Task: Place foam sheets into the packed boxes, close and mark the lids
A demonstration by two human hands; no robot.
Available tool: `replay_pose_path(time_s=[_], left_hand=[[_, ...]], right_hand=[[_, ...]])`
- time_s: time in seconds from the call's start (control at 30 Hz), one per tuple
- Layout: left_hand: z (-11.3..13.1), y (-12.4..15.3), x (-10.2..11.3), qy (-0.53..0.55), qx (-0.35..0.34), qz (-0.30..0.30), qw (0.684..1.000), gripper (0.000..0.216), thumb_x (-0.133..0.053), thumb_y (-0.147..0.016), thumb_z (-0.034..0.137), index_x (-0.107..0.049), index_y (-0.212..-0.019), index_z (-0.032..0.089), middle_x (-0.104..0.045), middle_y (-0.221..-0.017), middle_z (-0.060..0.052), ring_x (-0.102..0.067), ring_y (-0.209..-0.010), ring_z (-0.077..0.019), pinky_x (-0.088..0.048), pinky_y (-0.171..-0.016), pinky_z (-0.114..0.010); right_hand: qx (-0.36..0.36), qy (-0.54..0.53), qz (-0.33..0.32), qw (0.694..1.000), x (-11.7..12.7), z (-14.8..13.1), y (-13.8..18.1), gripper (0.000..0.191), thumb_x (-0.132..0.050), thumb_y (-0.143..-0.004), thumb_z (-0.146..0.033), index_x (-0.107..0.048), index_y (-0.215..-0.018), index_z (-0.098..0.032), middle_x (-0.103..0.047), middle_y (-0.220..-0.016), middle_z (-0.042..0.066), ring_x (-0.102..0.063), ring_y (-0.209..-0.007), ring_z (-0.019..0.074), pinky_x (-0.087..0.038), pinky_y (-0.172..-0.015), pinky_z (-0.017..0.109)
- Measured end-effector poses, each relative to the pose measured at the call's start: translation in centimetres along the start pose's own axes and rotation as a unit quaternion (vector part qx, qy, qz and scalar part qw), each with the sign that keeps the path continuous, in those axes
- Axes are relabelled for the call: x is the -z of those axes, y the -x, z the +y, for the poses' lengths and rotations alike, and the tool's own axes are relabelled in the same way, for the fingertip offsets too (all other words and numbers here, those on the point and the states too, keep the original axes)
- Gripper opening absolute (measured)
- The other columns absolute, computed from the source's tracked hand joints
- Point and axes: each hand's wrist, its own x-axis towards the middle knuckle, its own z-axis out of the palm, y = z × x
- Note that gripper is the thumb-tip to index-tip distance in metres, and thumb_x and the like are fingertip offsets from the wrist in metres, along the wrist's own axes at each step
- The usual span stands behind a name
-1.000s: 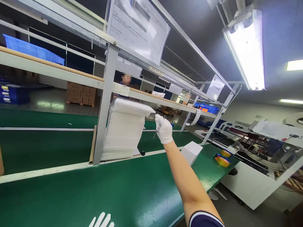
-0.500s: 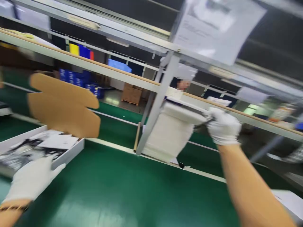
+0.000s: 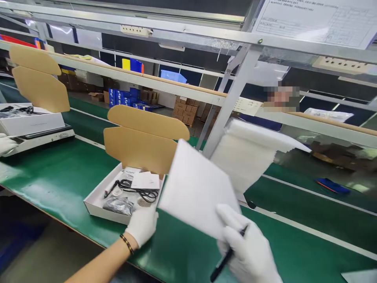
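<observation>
Head view, only one. Right hand [image 3: 250, 251], white-gloved, lower right of frame: fingers closed on lower edge of a white foam sheet [image 3: 196, 188], sheet tilted up toward frame centre, clear of the belt. Same hand also pinching a black pen [image 3: 225, 259], pen slanting down-left below the palm. Left hand [image 3: 142, 225], white-gloved, beaded bracelet at wrist, lower centre-left: fingers curled against near right corner of an open white box [image 3: 97, 204], touching its front wall; whether actually gripping, cannot tell. Box resting on green conveyor belt [image 3: 59, 177], left of centre, brown cardboard lid flaps [image 3: 141, 137] standing upright behind it. Inside box: black cable [image 3: 138, 190], small white card [image 3: 146, 181], dark bagged item [image 3: 118, 204]. Hanging stack of white foam sheets [image 3: 250, 153] right of centre, draped from shelf rail just behind the held sheet. Grey slanted frame post [image 3: 232, 98] beside the stack. Far left edge: second open box on a scale [image 3: 38, 135], another gloved hand [image 3: 6, 143] touching it. Printed sheet [image 3: 315, 19] upper right.
</observation>
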Motion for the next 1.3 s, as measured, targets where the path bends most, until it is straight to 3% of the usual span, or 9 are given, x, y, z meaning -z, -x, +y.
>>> replay_pose_path(time_s=[0.1,0.23,0.33,0.5,0.6,0.73,0.9,1.17,1.3], left_hand=[[2.5,4.1,0.9,0.072,-0.201,-0.043,0.976,0.046,-0.045,-0.090,0.030,-0.060,-0.129,0.011,-0.058,-0.128,-0.017,-0.054,-0.119,-0.0301,-0.036,-0.107,-0.042],[-1.8,7.8,5.4,0.210,-0.451,-0.255,0.829,0.044,-0.039,-0.095,0.045,-0.068,-0.122,0.028,-0.066,-0.116,-0.003,-0.060,-0.109,-0.0208,-0.042,-0.102,-0.026],[-4.5,6.0,7.8,0.243,-0.299,-0.197,0.901,0.060,-0.039,-0.087,0.058,-0.057,-0.139,0.033,-0.049,-0.144,0.005,-0.043,-0.135,-0.0202,-0.030,-0.114,-0.026],[-1.7,-1.3,5.2,-0.040,-0.163,-0.084,0.982,0.082,-0.040,-0.086,0.065,-0.022,-0.159,0.030,0.011,-0.162,0.001,0.009,-0.150,-0.0323,-0.010,-0.116,-0.060],[-0.5,-3.6,2.9,-0.037,-0.181,-0.052,0.981,0.089,-0.041,-0.085,0.072,-0.024,-0.158,0.024,0.010,-0.162,-0.005,0.019,-0.147,-0.0346,-0.014,-0.116,-0.058],[-0.2,-2.9,2.3,0.002,-0.207,-0.037,0.978,0.093,-0.043,-0.085,0.070,-0.029,-0.157,0.012,-0.004,-0.162,-0.012,0.010,-0.148,-0.0364,-0.009,-0.122,-0.045],[1.3,-1.8,3.1,0.018,-0.201,-0.077,0.976,0.108,-0.048,-0.078,0.076,-0.020,-0.158,0.010,-0.003,-0.160,-0.017,0.001,-0.149,-0.0370,-0.004,-0.121,-0.050],[2.5,-2.3,3.7,-0.055,-0.194,-0.102,0.974,0.103,-0.042,-0.080,0.077,-0.013,-0.159,0.017,-0.002,-0.160,-0.018,0.003,-0.147,-0.0419,-0.004,-0.117,-0.059],[1.6,-4.3,3.2,-0.009,-0.207,-0.031,0.978,0.096,-0.041,-0.080,0.072,-0.026,-0.157,0.017,-0.004,-0.161,-0.015,0.007,-0.147,-0.0408,0.006,-0.114,-0.061]], right_hand=[[0.113,0.034,0.013,0.993,-2.5,-2.8,-0.3,0.024,-0.045,-0.079,-0.004,-0.067,-0.079,-0.014,-0.067,-0.111,0.013,-0.063,-0.089,0.0216,-0.053,-0.073,0.030],[0.151,0.051,-0.051,0.986,-5.4,-2.9,1.2,0.041,-0.041,-0.061,0.003,-0.069,-0.089,-0.006,-0.065,-0.087,0.016,-0.056,-0.073,0.0211,-0.048,-0.062,0.032],[0.162,0.055,-0.199,0.965,-7.6,-2.0,2.9,0.050,-0.045,-0.054,-0.003,-0.067,-0.099,-0.005,-0.063,-0.090,0.016,-0.055,-0.073,0.0238,-0.045,-0.057,0.035],[0.062,-0.049,-0.406,0.911,-9.7,-1.4,3.0,0.054,-0.066,-0.076,-0.021,-0.060,-0.126,-0.002,-0.058,-0.116,0.020,-0.055,-0.104,0.0306,-0.049,-0.085,0.042],[-0.108,-0.137,-0.407,0.897,-9.2,-0.5,2.2,0.083,-0.083,-0.062,-0.044,-0.059,-0.131,-0.007,-0.054,-0.124,0.019,-0.049,-0.117,0.0340,-0.039,-0.106,0.046],[-0.352,-0.138,-0.383,0.843,-8.8,1.3,2.8,0.093,-0.066,-0.076,-0.038,-0.030,-0.155,-0.006,-0.018,-0.157,0.019,-0.016,-0.147,0.0323,-0.011,-0.123,0.042],[-0.345,-0.089,-0.426,0.832,-9.8,2.1,3.4,0.094,-0.054,-0.079,-0.048,-0.025,-0.156,-0.004,-0.010,-0.160,0.015,0.008,-0.149,0.0360,-0.005,-0.123,0.045],[-0.262,-0.072,-0.345,0.899,-11.2,2.7,3.1,0.076,-0.061,-0.075,-0.051,-0.056,-0.132,0.000,-0.045,-0.138,0.023,-0.030,-0.137,0.0382,-0.021,-0.119,0.050],[-0.204,-0.122,-0.079,0.968,-12.5,5.6,4.0,0.066,-0.061,-0.079,-0.047,-0.051,-0.128,-0.005,-0.047,-0.137,0.025,-0.041,-0.134,0.0376,-0.035,-0.110,0.057]])
